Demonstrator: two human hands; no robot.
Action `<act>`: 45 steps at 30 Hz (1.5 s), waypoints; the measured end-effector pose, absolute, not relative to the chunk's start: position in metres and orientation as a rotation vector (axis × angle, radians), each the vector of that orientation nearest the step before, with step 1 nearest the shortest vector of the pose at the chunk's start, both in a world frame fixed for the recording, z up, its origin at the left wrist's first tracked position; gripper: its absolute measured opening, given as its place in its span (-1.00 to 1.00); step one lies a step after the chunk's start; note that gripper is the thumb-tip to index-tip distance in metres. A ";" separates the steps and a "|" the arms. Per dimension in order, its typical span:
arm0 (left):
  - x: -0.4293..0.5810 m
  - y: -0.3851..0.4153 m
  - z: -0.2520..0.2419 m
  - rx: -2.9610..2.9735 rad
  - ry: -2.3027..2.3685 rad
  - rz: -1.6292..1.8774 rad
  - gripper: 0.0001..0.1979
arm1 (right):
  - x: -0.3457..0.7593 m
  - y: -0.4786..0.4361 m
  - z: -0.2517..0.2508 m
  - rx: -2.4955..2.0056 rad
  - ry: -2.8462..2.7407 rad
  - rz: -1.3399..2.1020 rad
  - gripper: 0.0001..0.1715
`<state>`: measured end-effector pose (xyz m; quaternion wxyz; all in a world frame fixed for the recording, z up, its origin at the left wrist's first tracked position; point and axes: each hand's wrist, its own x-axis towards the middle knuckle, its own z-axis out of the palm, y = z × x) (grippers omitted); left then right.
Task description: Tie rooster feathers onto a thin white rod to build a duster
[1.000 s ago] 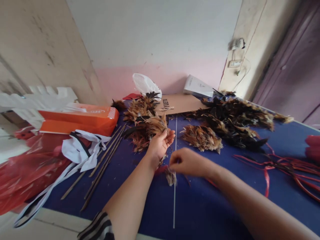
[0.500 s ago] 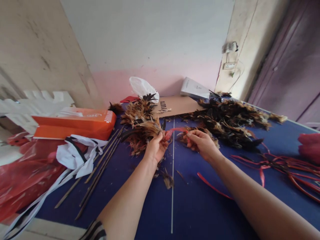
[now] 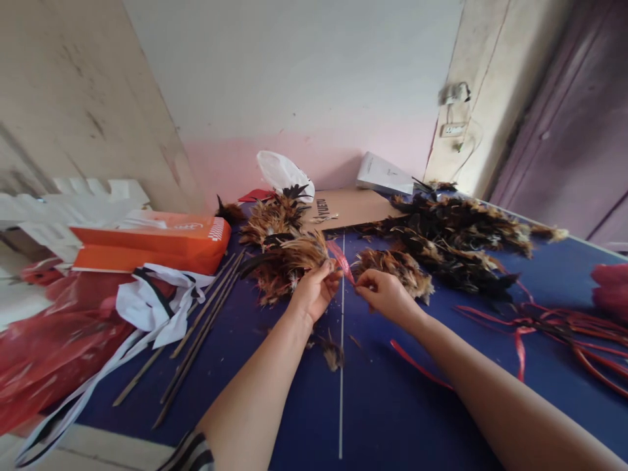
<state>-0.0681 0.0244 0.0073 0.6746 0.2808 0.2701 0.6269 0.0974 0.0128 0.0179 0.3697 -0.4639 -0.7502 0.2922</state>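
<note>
My left hand (image 3: 318, 288) is closed on the base of a bunch of brown feathers (image 3: 301, 252), whose tips fan out to the upper left. A red plastic strip (image 3: 342, 260) runs from beside the left fingers to my right hand (image 3: 380, 290). The right finger and thumb pinch the strip's lower end. Just behind the right hand lies a brown feather bundle (image 3: 400, 268) on the blue table (image 3: 392, 405). Other feathers (image 3: 267, 281) lie under and beside the held bunch, so its exact edge is hard to make out.
Thin sticks (image 3: 201, 337), an orange bag (image 3: 152, 245) and white cloth strips (image 3: 150, 304) are on the left. A cardboard sheet (image 3: 353, 206) lies at the back. Dark feather piles (image 3: 456, 229) and tangled red strips (image 3: 554, 324) occupy the right side.
My right hand has moved slightly down and left. The red strip, curved sideways before, now slants down from the feather bunch to the right fingers. The left hand keeps its hold.
</note>
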 end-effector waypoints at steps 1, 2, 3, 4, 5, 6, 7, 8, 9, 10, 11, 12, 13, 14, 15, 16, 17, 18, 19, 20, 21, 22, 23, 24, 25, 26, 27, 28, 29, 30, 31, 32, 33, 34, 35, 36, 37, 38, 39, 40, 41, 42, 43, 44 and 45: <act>-0.068 0.025 0.007 0.635 0.616 1.421 -0.89 | 0.097 0.012 0.017 -1.197 -1.976 0.704 -0.89; -0.068 0.025 0.007 0.642 0.623 1.426 -0.89 | 0.097 0.011 0.017 -1.195 -2.022 0.660 -0.89; -0.068 0.025 0.007 0.650 0.632 1.432 -0.88 | 0.097 0.011 0.017 -1.184 -2.065 0.618 -0.89; -0.067 0.024 0.007 0.660 0.645 1.434 -0.88 | 0.097 0.011 0.017 -1.170 -2.107 0.575 -0.89; -0.067 0.023 0.007 0.674 0.661 1.436 -0.87 | 0.097 0.010 0.017 -1.159 -2.142 0.530 -0.89; -0.066 0.023 0.008 0.692 0.678 1.439 -0.87 | 0.096 0.009 0.017 -1.152 -2.176 0.485 -0.89; -0.065 0.022 0.008 0.712 0.697 1.442 -0.87 | 0.096 0.009 0.017 -1.150 -2.206 0.441 -0.89; -0.064 0.021 0.009 0.730 0.715 1.445 -0.86 | 0.096 0.007 0.018 -1.152 -2.234 0.399 -0.89; -0.063 0.021 0.009 0.748 0.736 1.447 -0.85 | 0.095 0.006 0.018 -1.157 -2.258 0.361 -0.88; -0.062 0.021 0.008 0.765 0.758 1.447 -0.84 | 0.095 0.004 0.018 -1.164 -2.279 0.330 -0.88; -0.061 0.021 0.008 0.782 0.780 1.449 -0.84 | 0.094 0.003 0.018 -1.164 -2.298 0.310 -0.88; -0.061 0.021 0.007 0.802 0.800 1.451 -0.83 | 0.093 0.002 0.018 -1.161 -2.315 0.301 -0.87; -0.061 0.021 0.006 0.824 0.815 1.455 -0.82 | 0.093 0.001 0.018 -1.154 -2.327 0.306 -0.88; -0.061 0.022 0.006 0.847 0.826 1.459 -0.82 | 0.092 0.000 0.018 -1.142 -2.334 0.330 -0.88; -0.062 0.022 0.005 0.869 0.832 1.461 -0.82 | 0.092 0.001 0.018 -1.129 -2.328 0.366 -0.89; -0.062 0.022 0.005 0.890 0.830 1.460 -0.82 | 0.092 0.002 0.019 -1.115 -2.310 0.412 -0.89; -0.062 0.021 0.006 0.912 0.822 1.455 -0.82 | 0.092 0.003 0.019 -1.109 -2.271 0.462 -0.89; -0.061 0.021 0.006 0.935 0.808 1.442 -0.82 | 0.092 0.005 0.020 -1.118 -2.210 0.519 -0.87; -0.060 0.020 0.006 0.959 0.789 1.428 -0.82 | 0.093 0.007 0.021 -1.141 -2.127 0.588 -0.83; -0.059 0.019 0.007 0.984 0.772 1.414 -0.82 | 0.094 0.009 0.022 -1.173 -2.023 0.670 -0.79; -0.058 0.018 0.007 1.007 0.765 1.401 -0.82 | 0.095 0.011 0.024 -1.201 -1.909 0.768 -0.74; -0.057 0.017 0.008 1.030 0.771 1.389 -0.82 | 0.096 0.012 0.025 -1.213 -1.795 0.879 -0.70; -0.056 0.016 0.008 1.050 0.790 1.380 -0.81 | 0.097 0.014 0.025 -1.209 -1.686 0.995 -0.67; -0.054 0.015 0.008 1.068 0.815 1.376 -0.81 | 0.098 0.015 0.026 -1.183 -1.588 1.106 -0.65; -0.053 0.015 0.008 1.086 0.840 1.373 -0.80 | 0.099 0.016 0.026 -1.142 -1.506 1.203 -0.65; -0.052 0.014 0.007 1.102 0.858 1.366 -0.80 | 0.099 0.017 0.025 -1.099 -1.439 1.287 -0.65; -0.050 0.013 0.007 1.115 0.861 1.360 -0.80 | 0.100 0.018 0.024 -1.062 -1.381 1.357 -0.66; -0.049 0.013 0.007 1.125 0.854 1.353 -0.80 | 0.100 0.019 0.023 -1.031 -1.328 1.409 -0.66; -0.048 0.012 0.007 1.131 0.841 1.348 -0.80 | 0.100 0.020 0.022 -1.008 -1.284 1.447 -0.67; -0.047 0.011 0.007 1.134 0.827 1.344 -0.80 | 0.100 0.020 0.021 -0.989 -1.247 1.470 -0.67; -0.047 0.011 0.007 1.138 0.821 1.340 -0.81 | 0.099 0.021 0.020 -0.977 -1.214 1.480 -0.66; -0.046 0.010 0.008 1.143 0.824 1.340 -0.81 | 0.099 0.021 0.020 -0.968 -1.185 1.483 -0.66; -0.046 0.010 0.007 1.149 0.834 1.340 -0.82 | 0.099 0.022 0.020 -0.960 -1.163 1.480 -0.66; -0.045 0.010 0.007 1.157 0.847 1.339 -0.83 | 0.099 0.022 0.020 -0.959 -1.147 1.477 -0.66; -0.045 0.010 0.007 1.165 0.858 1.340 -0.83 | 0.099 0.022 0.020 -0.963 -1.137 1.476 -0.67; -0.045 0.010 0.007 1.175 0.864 1.340 -0.84 | 0.099 0.022 0.020 -0.971 -1.132 1.476 -0.68; -0.045 0.010 0.006 1.184 0.865 1.342 -0.84 | 0.099 0.022 0.021 -0.977 -1.131 1.478 -0.69; -0.045 0.010 0.006 1.194 0.862 1.340 -0.84 | 0.099 0.022 0.021 -0.981 -1.134 1.480 -0.70; -0.045 0.010 0.005 1.202 0.861 1.334 -0.84 | 0.099 0.022 0.021 -0.981 -1.137 1.482 -0.71; -0.045 0.010 0.005 1.208 0.863 1.328 -0.84 | 0.100 0.022 0.021 -0.978 -1.141 1.485 -0.72; -0.045 0.011 0.004 1.210 0.867 1.322 -0.84 | 0.100 0.023 0.021 -0.972 -1.144 1.487 -0.72; -0.045 0.011 0.004 1.208 0.872 1.320 -0.83 | 0.100 0.023 0.020 -0.969 -1.146 1.489 -0.73; -0.045 0.011 0.004 1.204 0.875 1.320 -0.83 | 0.100 0.023 0.020 -0.968 -1.147 1.489 -0.73; -0.044 0.011 0.004 1.198 0.876 1.321 -0.83 | 0.101 0.024 0.020 -0.969 -1.150 1.488 -0.73; -0.044 0.011 0.004 1.193 0.875 1.323 -0.82 | 0.101 0.024 0.020 -0.970 -1.157 1.485 -0.73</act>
